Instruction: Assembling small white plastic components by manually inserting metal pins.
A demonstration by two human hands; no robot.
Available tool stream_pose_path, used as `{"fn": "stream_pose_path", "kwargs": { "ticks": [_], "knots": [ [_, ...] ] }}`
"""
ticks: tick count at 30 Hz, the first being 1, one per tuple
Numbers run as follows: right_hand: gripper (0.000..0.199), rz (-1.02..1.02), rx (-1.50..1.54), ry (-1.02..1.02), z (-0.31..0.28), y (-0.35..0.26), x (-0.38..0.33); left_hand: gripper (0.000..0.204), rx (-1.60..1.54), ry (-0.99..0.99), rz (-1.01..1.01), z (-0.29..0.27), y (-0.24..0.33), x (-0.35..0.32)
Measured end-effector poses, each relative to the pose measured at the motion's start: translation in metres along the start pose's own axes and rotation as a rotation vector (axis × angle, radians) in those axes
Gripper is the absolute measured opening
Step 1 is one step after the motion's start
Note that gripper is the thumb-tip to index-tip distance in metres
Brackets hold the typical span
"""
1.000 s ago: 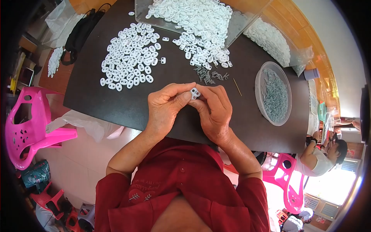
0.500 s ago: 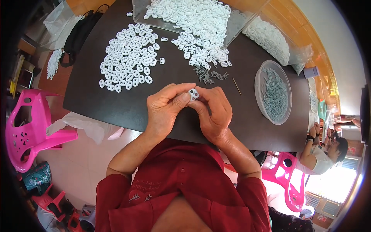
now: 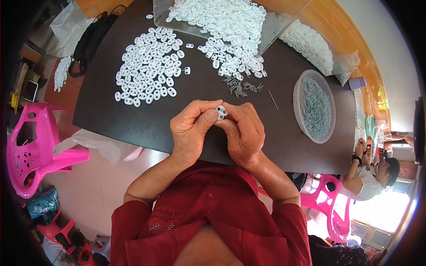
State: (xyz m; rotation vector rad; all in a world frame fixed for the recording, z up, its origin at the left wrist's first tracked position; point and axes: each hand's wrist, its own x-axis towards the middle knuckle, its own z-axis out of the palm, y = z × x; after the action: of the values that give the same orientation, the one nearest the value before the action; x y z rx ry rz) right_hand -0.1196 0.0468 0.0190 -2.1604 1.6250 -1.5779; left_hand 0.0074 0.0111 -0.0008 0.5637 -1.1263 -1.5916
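Between my hands, over the table's near edge, is a small white plastic piece [image 3: 221, 112] with dark round holes. My left hand [image 3: 191, 128] pinches it with thumb and forefinger. From the other side, the thumb and forefinger of my right hand [image 3: 245, 133] close on it too. Just beyond lie small grey screw-like pins [image 3: 239, 87] in a loose heap. A spread of white oval two-holed pieces [image 3: 148, 66] covers the table to the left. More white pieces [image 3: 230, 57] spill out of a clear tub [image 3: 166, 24] at the back.
On the dark table [image 3: 275, 142], a round clear bowl [image 3: 296, 111] of grey pins stands at the right, with a thin yellowish stick [image 3: 273, 99] beside it. A bag of white pieces [image 3: 306, 44] lies behind. Pink chairs [image 3: 37, 133] flank the table; another person [image 3: 370, 177] sits at far right.
Both hands stay almost in place, still pinching the white piece, which has tilted slightly between the fingers. The rest of the table looks the same.
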Motion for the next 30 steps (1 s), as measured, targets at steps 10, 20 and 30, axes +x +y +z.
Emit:
{"fn": "stream_pose_path", "kwargs": {
  "ticks": [10,20,30],
  "knots": [
    [0.029,-0.034,0.007,0.002,0.005,-0.001,0.002,0.017,-0.109,0.078,0.059,0.009,-0.003,-0.003],
    [0.024,0.069,0.043,-0.010,0.004,-0.003,-0.002,0.018,0.004,0.094,0.068,0.006,-0.002,-0.007],
    [0.019,0.095,0.025,0.041,0.010,-0.010,-0.007,0.018,-0.025,0.127,0.115,0.014,-0.002,-0.010]
  ]
}}
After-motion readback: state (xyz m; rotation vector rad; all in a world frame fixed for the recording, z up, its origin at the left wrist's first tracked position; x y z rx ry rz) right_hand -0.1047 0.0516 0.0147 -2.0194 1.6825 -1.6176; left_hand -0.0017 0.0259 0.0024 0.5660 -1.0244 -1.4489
